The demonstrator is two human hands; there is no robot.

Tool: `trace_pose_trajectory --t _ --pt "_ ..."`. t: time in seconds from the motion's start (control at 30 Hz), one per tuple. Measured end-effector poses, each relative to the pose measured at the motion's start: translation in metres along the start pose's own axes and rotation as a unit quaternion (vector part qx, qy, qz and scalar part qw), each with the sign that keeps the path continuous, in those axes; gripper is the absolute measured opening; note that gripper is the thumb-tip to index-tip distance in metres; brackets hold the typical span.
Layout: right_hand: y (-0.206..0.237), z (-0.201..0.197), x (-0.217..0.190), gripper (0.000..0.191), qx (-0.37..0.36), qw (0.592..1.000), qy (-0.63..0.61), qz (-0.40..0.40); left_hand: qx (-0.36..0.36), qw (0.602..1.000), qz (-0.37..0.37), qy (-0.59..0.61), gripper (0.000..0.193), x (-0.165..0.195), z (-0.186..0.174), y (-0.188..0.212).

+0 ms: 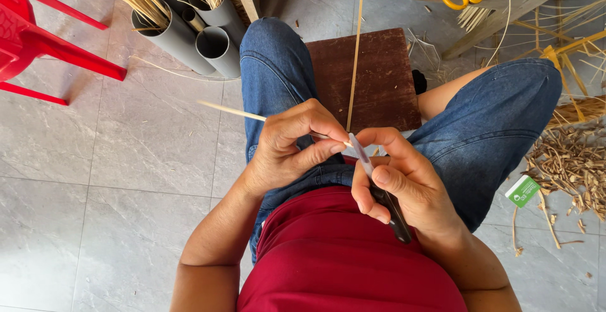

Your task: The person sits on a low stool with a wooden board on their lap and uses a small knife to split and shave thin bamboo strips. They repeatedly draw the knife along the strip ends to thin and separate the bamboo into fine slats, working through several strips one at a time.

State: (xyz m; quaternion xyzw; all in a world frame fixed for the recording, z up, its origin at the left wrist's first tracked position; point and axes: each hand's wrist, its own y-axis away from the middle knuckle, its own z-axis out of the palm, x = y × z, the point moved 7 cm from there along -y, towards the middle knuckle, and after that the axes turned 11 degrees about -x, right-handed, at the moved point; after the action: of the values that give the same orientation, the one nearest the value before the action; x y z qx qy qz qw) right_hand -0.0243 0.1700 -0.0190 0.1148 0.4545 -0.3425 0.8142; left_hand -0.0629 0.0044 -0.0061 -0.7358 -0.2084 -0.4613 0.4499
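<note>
A person seen from above wears a dark red top, its hem bunched in soft folds at the waist, and blue denim shorts with visible seams and a faded wash over the thighs. Both forearms are bare, with no sleeves, watch or rings on the left hand (287, 144) or right hand (404, 182).

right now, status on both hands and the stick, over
Left hand pinching thin bamboo stick. Right hand gripping knife, blade at the stick's end. Long bamboo strip standing just behind, otherwise unobstructed.
</note>
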Motion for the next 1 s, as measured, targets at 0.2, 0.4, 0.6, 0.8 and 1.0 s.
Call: trace_pose_trajectory --t 0.2,0.4,0.6,0.8,1.0 --pt "0.000 0.001 -0.005 0.043 -0.003 0.999 -0.019 -0.030 0.057 0.993 0.036 -0.098 0.013 0.017 0.010 -0.003" --pt "0.005 0.002 -0.007 0.044 -0.001 0.999 -0.027 -0.036 0.089 0.988 0.055 -0.115 0.012 0.021 0.017 -0.005" --pt "0.004 0.003 -0.011 0.044 -0.017 0.999 -0.017 -0.046 0.092 0.988 0.053 -0.109 0.012 0.020 0.021 -0.006" --pt "0.011 0.002 -0.014 0.042 0.007 1.000 -0.007 -0.028 0.044 0.997 0.014 -0.055 0.010 0.014 0.021 -0.007" --pt "0.011 -0.002 -0.011 0.039 0.001 1.000 -0.002 -0.017 -0.005 0.999 -0.012 0.033 0.009 0.004 0.018 -0.008"
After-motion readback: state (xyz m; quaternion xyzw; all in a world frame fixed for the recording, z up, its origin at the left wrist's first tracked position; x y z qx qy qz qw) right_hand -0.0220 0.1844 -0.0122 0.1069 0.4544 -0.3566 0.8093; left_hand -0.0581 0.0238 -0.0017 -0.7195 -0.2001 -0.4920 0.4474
